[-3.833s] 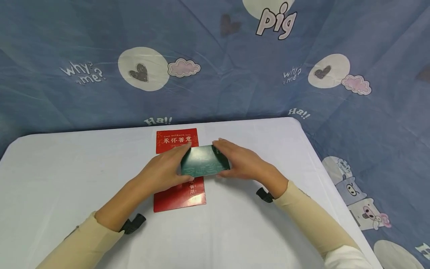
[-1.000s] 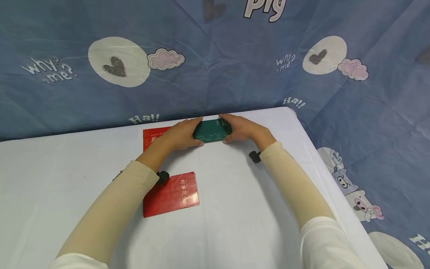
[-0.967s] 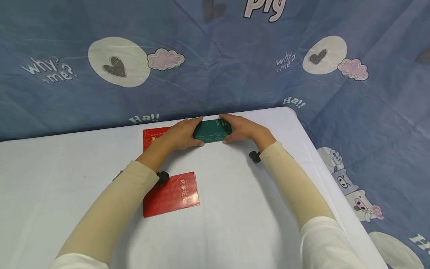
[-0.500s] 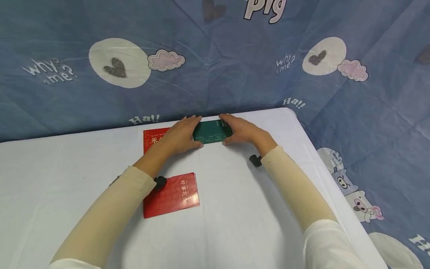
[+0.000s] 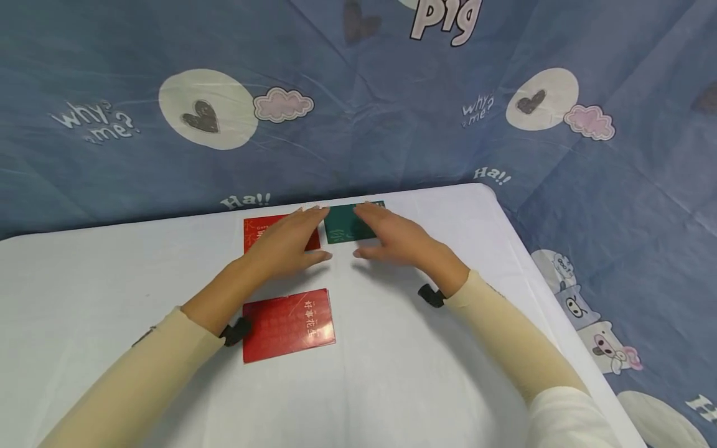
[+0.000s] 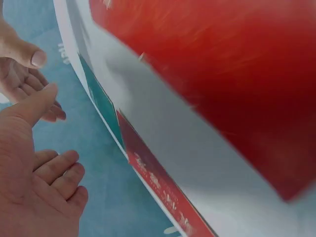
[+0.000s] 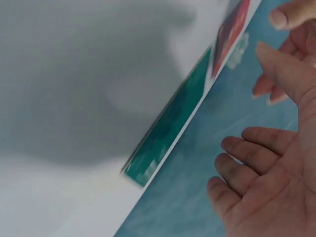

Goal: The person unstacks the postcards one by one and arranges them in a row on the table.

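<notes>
A thin green booklet [image 5: 343,227] lies flat along the table's back edge, just right of a red booklet [image 5: 253,235] with pale lettering. My left hand [image 5: 287,244], fingers extended and thumb apart, hovers over the red one's right part and hides some of it. My right hand [image 5: 400,241] is above the green booklet's front right part, holding nothing. A second red booklet [image 5: 288,326] lies nearer the front, below my left wrist. In the right wrist view, a gap shows between the palm and the green booklet [image 7: 168,121].
A white cloth covers the table [image 5: 403,348]. Behind and to the right hangs a blue printed curtain [image 5: 358,124], close to the table's back edge. Dark wrist cameras sit under both wrists, the left one [image 5: 236,331] partly over the front red booklet.
Both hands have let go of the green booklet and drawn back slightly toward the front. Earlier they carried it from over the red booklets to the back edge, where it now lies.
</notes>
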`<action>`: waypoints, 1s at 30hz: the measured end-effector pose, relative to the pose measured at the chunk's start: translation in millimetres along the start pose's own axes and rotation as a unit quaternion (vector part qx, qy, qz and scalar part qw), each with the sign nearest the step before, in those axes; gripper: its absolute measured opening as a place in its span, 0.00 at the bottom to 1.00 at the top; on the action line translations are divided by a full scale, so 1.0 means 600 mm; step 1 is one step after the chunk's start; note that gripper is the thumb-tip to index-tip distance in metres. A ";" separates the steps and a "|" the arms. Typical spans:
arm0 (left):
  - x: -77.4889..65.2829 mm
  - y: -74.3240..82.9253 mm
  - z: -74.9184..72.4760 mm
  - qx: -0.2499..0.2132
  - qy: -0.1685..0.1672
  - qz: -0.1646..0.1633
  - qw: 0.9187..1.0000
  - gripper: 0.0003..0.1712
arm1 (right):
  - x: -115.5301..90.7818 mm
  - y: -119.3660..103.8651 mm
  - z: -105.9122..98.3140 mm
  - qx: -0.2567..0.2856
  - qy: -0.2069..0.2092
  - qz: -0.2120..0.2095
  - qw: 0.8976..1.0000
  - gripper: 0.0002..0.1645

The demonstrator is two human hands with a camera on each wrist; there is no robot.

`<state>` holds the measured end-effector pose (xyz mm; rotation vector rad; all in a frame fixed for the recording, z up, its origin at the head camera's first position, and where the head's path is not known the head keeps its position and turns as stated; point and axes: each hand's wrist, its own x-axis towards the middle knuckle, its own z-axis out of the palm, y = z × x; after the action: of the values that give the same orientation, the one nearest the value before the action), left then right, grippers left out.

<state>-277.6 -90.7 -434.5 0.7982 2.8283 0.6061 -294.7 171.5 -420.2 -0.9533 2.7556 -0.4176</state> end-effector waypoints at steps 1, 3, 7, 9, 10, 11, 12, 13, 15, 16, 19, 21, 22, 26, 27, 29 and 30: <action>-0.013 0.003 -0.001 0.000 0.001 -0.001 1.000 0.55 | -0.004 -0.010 0.004 -0.004 0.003 -0.012 1.000 0.50; -0.039 0.009 -0.002 -0.002 0.004 -0.004 1.000 0.55 | -0.013 -0.029 0.013 -0.010 0.010 -0.037 0.999 0.46; -0.093 0.014 0.000 -0.005 0.011 -0.002 1.000 0.56 | -0.029 -0.065 0.034 -0.024 0.011 -0.074 0.997 0.43; -0.119 0.014 0.004 -0.007 0.011 -0.003 1.000 0.57 | -0.037 -0.080 0.047 -0.027 0.000 -0.089 0.996 0.44; -0.131 0.014 0.007 -0.007 0.011 -0.003 1.000 0.57 | -0.041 -0.088 0.052 -0.028 -0.007 -0.095 0.995 0.46; -0.143 0.014 0.010 -0.006 0.009 -0.006 1.000 0.58 | -0.044 -0.096 0.058 -0.029 -0.013 -0.099 0.995 0.48; -0.154 0.013 0.013 -0.005 0.008 -0.008 1.000 0.58 | -0.047 -0.102 0.064 -0.028 -0.019 -0.103 0.994 0.49; -0.165 0.012 0.017 -0.003 0.007 -0.008 1.000 0.59 | -0.050 -0.109 0.069 -0.027 -0.025 -0.107 0.994 0.50; -0.184 0.009 0.024 0.003 0.007 -0.005 1.000 0.59 | -0.054 -0.121 0.079 -0.030 -0.033 -0.110 0.993 0.53; -0.194 0.008 0.027 0.006 0.007 -0.002 1.000 0.60 | -0.057 -0.126 0.083 -0.031 -0.037 -0.111 0.993 0.54; -0.221 0.003 0.036 0.009 0.009 0.007 1.000 0.61 | -0.062 -0.140 0.094 -0.038 -0.053 -0.111 0.992 0.57; -0.238 -0.002 0.041 0.011 0.011 0.005 1.000 0.62 | -0.064 -0.149 0.100 -0.040 -0.064 -0.109 0.991 0.59; -0.246 -0.004 0.043 0.010 0.012 0.002 1.000 0.63 | -0.065 -0.152 0.102 -0.041 -0.071 -0.107 0.991 0.60; -0.273 -0.013 0.051 0.015 0.023 -0.010 1.000 0.64 | -0.068 -0.161 0.111 -0.058 -0.089 -0.101 0.989 0.62; -0.278 -0.014 0.052 0.015 0.026 -0.011 0.999 0.64 | -0.069 -0.162 0.113 -0.065 -0.090 -0.101 0.989 0.61; -0.288 -0.015 0.055 0.014 0.033 -0.009 0.999 0.61 | -0.070 -0.164 0.117 -0.077 -0.088 -0.105 0.988 0.60; -0.292 -0.016 0.057 0.012 0.035 -0.007 0.999 0.59 | -0.071 -0.166 0.118 -0.081 -0.086 -0.107 0.987 0.59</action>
<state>-125.2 -178.7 -465.0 0.7744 2.9071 0.6118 -185.3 109.3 -450.8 -1.2681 2.5711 -0.1364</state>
